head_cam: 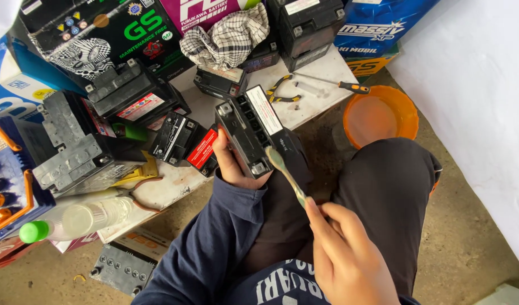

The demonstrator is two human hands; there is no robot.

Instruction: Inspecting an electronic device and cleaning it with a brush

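Note:
My left hand (228, 164) grips a small black battery (249, 131) from below, tilted up over my lap with its top and white label toward me. My right hand (347, 254) holds a pale green toothbrush (285, 172) by the handle. The brush head rests against the near corner terminal of the battery. Dark blue sleeves cover both arms, and my knees in dark trousers sit under the battery.
A low white board (321, 68) carries several black batteries, pliers (283, 90), a screwdriver (336, 83) and a checked cloth (228, 36). An orange basin (406, 110) stands on the floor at right. A plastic bottle (78, 220) with a green cap lies at left. Battery boxes line the back.

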